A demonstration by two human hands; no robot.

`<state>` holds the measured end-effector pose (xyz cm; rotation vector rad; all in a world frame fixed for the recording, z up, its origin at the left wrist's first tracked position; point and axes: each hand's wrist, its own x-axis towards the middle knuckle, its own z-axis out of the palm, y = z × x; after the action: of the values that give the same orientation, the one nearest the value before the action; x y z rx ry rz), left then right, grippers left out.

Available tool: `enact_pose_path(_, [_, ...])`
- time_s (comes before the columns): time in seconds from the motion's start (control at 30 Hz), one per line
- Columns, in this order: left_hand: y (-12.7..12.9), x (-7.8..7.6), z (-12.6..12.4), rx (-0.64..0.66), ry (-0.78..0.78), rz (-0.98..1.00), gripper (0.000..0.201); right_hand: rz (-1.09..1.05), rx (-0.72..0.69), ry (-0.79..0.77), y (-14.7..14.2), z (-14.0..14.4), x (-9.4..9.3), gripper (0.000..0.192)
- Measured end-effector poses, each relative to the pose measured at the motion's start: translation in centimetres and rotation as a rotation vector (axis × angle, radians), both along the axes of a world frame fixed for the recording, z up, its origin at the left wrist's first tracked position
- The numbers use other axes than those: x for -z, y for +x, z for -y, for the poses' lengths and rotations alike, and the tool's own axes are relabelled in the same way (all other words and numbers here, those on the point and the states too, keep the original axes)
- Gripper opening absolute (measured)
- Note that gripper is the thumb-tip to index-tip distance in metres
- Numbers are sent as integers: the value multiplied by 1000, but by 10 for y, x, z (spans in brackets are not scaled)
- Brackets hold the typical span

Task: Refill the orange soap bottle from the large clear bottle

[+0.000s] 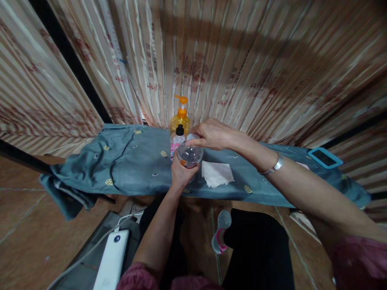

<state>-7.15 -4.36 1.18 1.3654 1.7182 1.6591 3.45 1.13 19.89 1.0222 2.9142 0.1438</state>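
Nearest us, a white power bank [111, 262] with its cable lies on the floor by our knees, and one grey shoe [221, 233] shows below the bench. Above them, our left hand [180, 173] cups a small clear jar [190, 155] from beneath, fingers wrapped tight around its base, just over the front edge of the cloth-covered bench [136, 161]. The jar looks see-through; we cannot tell what, if anything, is in it. Our right hand [211, 135], a silver bangle [276, 163] on its wrist, comes down on the jar's top, fingers closed together over its rim. A folded white tissue [216, 173] lies on the cloth just to the right. Just behind the jar stands a small pink-labelled bottle with a black cap [176, 141], and behind that a pump bottle of yellow liquid [180, 119]. A phone in a blue case [325, 157] rests at the far right.
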Motion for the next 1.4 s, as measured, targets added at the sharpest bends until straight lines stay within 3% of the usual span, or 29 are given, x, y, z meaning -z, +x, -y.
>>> enact_pose_path(0.17, [-4,0,0,-1,-8,-2,79,57,-79,-78,-5,-1,-10,29])
enact_pose_path(0.27, [-7,1,-2,-18,-2,-4,81,48,-116,-102,-7,-2,-12,38])
enact_pose_path(0.43, [-11,2,-4,-64,-3,-30,80,50,-38,13,-18,0,-9,51])
enact_pose_path(0.63, [-11,-1,-3,-46,-23,-31,81,79,-76,-22,-23,3,-19,28])
enact_pose_path(0.8, [-11,-2,-2,-51,-34,-32,81,-41,-86,-55,-6,-6,-28,32])
enact_pose_path(0.87, [-11,-3,-2,-48,-46,-26,81,-247,-62,-173,8,-12,-22,33])
enact_pose_path(0.93, [-11,-4,-1,-43,-50,-19,79,-665,53,-559,29,-16,-7,32])
enact_pose_path(1.0, [-10,-4,-1,-47,-49,-17,79,-860,144,-695,53,-14,18,43])
enact_pose_path(1.13, [-10,-3,-3,-61,-49,-35,77,-1097,432,-748,110,6,91,57])
enact_pose_path(1.3, [-11,-2,-4,-74,-39,-56,73,-1255,768,-675,171,39,191,48])
enact_pose_path(1.4, [-11,-2,-4,-86,-33,-71,70,-1277,889,-608,193,49,229,41])
